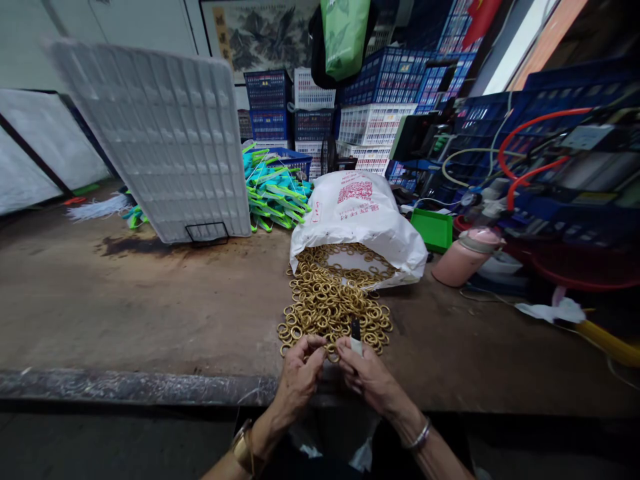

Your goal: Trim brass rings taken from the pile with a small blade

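Observation:
My left hand [301,375] is closed, thumb and forefinger pinched at a gold ring [331,349] at the near edge of the pile. Facing it, my right hand [369,377] is closed around what looks like a small knife [355,337], with a dark upper end and a pale lower part pointing up between the fingers. Its fingertips come close to the same ring; exact contact is hidden. Just beyond both hands, a heap of gold rings [333,303] spills from the open mouth of a white woven sack [367,213] lying on its side.
On the brown table [175,313] stand an upright ribbed white panel [160,140] and a pile of green and turquoise items [277,190] at left. Right lie a green tray [433,230], a pink bottle [465,257] and orange hoses [535,177]. Stacked crates [377,123] fill the back.

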Available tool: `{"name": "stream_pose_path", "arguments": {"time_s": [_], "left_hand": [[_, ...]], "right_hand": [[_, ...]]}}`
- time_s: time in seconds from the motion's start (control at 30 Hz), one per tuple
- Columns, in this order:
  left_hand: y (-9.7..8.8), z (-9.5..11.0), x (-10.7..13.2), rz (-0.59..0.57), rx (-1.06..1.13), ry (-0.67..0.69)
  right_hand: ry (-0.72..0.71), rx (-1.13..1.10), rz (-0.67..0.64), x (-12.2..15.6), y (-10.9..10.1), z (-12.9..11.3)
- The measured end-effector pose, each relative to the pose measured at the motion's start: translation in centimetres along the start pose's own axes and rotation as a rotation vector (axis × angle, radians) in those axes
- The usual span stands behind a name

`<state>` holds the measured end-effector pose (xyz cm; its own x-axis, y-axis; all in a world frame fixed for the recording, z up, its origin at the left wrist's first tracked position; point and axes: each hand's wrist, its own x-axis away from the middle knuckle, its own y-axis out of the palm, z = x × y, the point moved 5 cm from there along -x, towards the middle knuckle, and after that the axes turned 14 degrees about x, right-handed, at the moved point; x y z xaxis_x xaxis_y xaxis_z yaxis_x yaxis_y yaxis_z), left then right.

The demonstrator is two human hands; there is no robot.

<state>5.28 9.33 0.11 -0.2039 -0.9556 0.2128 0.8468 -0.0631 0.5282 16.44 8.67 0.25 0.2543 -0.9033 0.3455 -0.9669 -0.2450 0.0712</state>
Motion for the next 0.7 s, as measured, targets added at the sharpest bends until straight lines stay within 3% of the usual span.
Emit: {"name": "stream_pose_path", "arguments": {"time_s": [0.1,0.2,0.37,0.5,0.6,0.7], "left_hand": [[-0.2,0.1,0.3,-0.011,0.014,0.020],[-0.5,1.2,0.6,-0.024,-0.095,0.153],[-0.1,2.5,1.4,-0.247,-0.422,0.381],[-0.4,2.3,1.6,-0.280,-0.560,0.458],[-0.7,2.2,1.6,-0.216,-0.620,0.445],[-0.9,2.3,1.5,-0.124,-0.620,0.389]], "right_hand": [[0.025,-0.049,-0.022,0.0,0.3,0.0],[0.071,-0.090,-0.041,0.1,0.5,0.1],[0.159,-0.102,-0.097,0.1,1.0,0.9],[0.189,-0.016,-0.090,0.0,1.3,1.3],[0.113,0.159,0.017,-0.4,0.9,1.1],[-0.088,0.392,0.227,-0.5,0.1,0.1]]}}
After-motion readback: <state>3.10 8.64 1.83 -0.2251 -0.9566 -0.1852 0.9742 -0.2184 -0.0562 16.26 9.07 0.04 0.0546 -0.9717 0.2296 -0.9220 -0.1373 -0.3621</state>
